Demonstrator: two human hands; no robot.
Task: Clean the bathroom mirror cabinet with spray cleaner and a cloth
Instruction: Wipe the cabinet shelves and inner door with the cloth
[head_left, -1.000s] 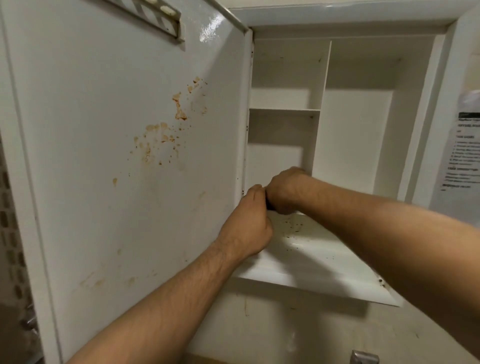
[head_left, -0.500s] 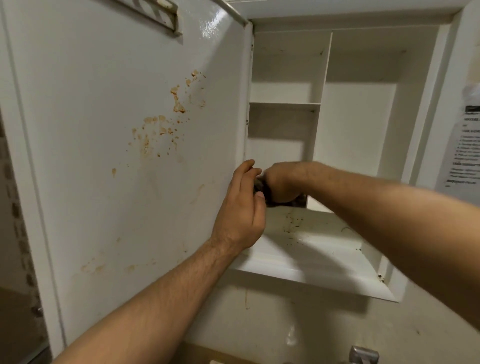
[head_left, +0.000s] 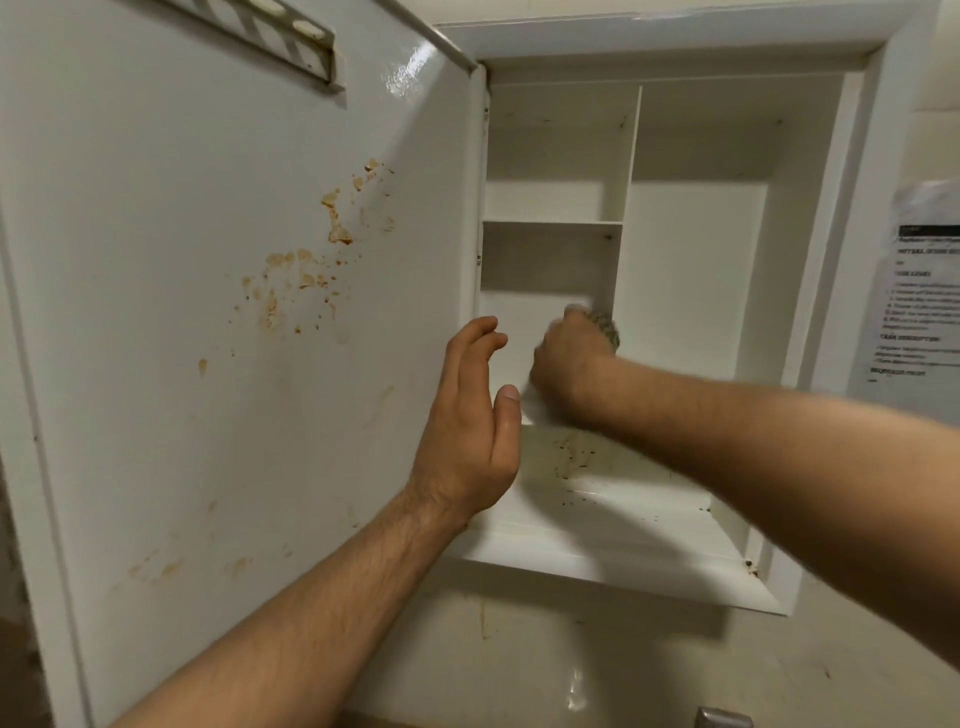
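Since the earlier frame the right grip (head_left: 569, 364) has lifted off the cabinet (head_left: 696, 260) floor and parted from the left grip (head_left: 467, 415). Its fingers curl round a grey cloth (head_left: 605, 325), which shows blurred at its upper right, inside the lower-left compartment. To its left, the left grip is spread, fingers straight, just beside the stained door (head_left: 208, 312).

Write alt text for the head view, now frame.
A person's right hand grips a grey cloth inside an open white cabinet. The left hand is open beside the door, whose inner face carries orange-brown stains; dark specks dot the bottom shelf.
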